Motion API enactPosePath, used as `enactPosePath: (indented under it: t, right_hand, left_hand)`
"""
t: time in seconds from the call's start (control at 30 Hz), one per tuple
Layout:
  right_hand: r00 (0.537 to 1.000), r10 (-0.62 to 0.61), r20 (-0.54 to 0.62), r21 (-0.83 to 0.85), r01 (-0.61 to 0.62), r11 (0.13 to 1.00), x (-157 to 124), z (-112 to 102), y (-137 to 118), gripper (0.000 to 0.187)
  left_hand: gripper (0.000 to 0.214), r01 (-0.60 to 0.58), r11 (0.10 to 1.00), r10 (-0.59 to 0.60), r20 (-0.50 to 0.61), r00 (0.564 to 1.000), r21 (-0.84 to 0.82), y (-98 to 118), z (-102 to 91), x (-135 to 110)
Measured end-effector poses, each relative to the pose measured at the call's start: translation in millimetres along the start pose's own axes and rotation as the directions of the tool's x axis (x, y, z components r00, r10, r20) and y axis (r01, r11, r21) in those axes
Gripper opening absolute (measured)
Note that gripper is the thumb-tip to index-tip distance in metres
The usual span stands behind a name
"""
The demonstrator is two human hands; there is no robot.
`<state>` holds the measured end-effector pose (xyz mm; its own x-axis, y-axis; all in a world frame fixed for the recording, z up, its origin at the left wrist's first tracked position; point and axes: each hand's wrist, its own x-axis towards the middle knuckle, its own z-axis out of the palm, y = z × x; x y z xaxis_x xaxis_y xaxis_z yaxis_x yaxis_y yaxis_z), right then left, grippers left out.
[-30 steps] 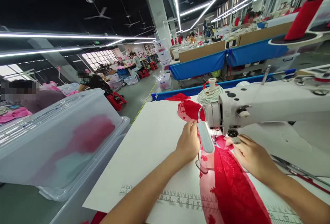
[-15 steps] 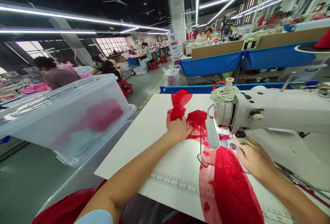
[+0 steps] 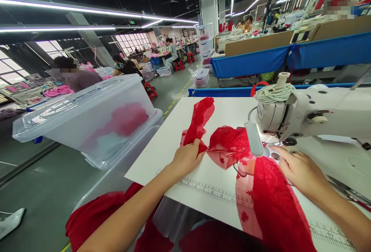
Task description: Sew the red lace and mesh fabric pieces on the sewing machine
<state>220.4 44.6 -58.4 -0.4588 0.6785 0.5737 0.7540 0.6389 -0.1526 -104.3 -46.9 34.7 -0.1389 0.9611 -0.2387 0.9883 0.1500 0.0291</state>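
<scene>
My left hand (image 3: pixel 187 160) is closed on a bunched piece of sheer red lace fabric (image 3: pixel 198 118) at the left of the white table. A twisted strand runs from that hand to a larger gathered part of the fabric (image 3: pixel 228 145), which leads under the head of the white sewing machine (image 3: pixel 278 113). My right hand (image 3: pixel 300 169) lies by the needle area, fingers stretched toward it and thumb apart; its fingertips are partly hidden by the machine. A long red lace length (image 3: pixel 275 198) hangs toward me over the front edge. The needle itself is hidden.
A printed ruler (image 3: pixel 213 196) runs along the table's front edge. Clear plastic bins (image 3: pixel 121 116) stand at the left, with red cloth (image 3: pixel 98 213) below. A grey lamp or guard (image 3: pixel 255 139) hangs by the machine head. Other people work farther back.
My left hand has drawn the fabric left and toward me, away from the machine, stretching out the strand. My right hand stays by the needle area. The view has shifted.
</scene>
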Motion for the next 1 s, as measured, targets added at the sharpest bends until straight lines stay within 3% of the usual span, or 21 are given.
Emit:
enactPosePath:
  t: [0.23,0.37,0.5,0.57,0.63,0.7,0.77,0.83,0.93,1.0]
  right_hand:
    - [0.995,0.083,0.048,0.137,-0.089,0.987,6.7,-8.5,-7.6,0.039]
    - [0.972,0.231,0.046,0.23,-0.235,0.944,8.0,-12.6,-14.0,0.03]
    - [0.94,0.34,0.03,0.223,-0.338,0.914,6.7,-23.6,-16.3,0.027]
    - [0.927,0.372,0.045,0.234,-0.372,0.898,4.9,-35.2,-19.0,0.026]
    - [0.913,0.387,0.131,0.219,-0.407,0.887,0.5,-49.4,-24.4,0.026]
    - [0.875,0.401,0.272,0.131,-0.447,0.885,-7.7,-62.9,-32.6,0.028]
    - [0.822,0.436,0.367,0.021,-0.476,0.879,-19.5,-73.0,-42.2,0.033]
    - [0.794,0.486,0.365,0.001,-0.523,0.852,-33.2,-78.4,-51.6,0.039]
    - [0.793,0.496,0.353,0.176,-0.577,0.797,-50.6,-80.3,-64.6,0.043]
    - [0.785,0.468,0.406,0.374,-0.61,0.699,-56.5,-80.0,-74.2,0.043]
  left_hand:
    - [0.021,-0.022,1.0,0.021,-0.014,1.0,-0.005,-9.4,0.6,13.9]
    - [0.038,0.003,0.999,0.001,-0.102,0.995,0.035,-10.4,3.2,24.9]
    - [0.056,-0.009,0.996,0.024,-0.167,0.986,0.093,8.0,22.2,10.2]
    - [0.058,-0.152,0.979,0.186,-0.293,0.938,0.137,21.8,35.8,-7.1]
    - [0.046,-0.357,0.925,0.378,-0.393,0.838,0.129,36.2,48.3,-26.7]
    - [0.025,-0.451,0.89,0.435,-0.421,0.796,0.068,50.5,57.6,-44.5]
    - [0.01,-0.4,0.917,0.363,-0.412,0.836,-0.005,63.8,63.3,-57.6]
    - [0.02,-0.319,0.944,0.264,-0.377,0.888,-0.089,75.1,66.2,-65.5]
    - [0.01,-0.306,0.921,0.23,-0.299,0.926,-0.241,86.4,65.7,-71.5]
    - [0.012,-0.322,0.854,0.234,-0.25,0.939,-0.408,91.8,62.3,-75.1]
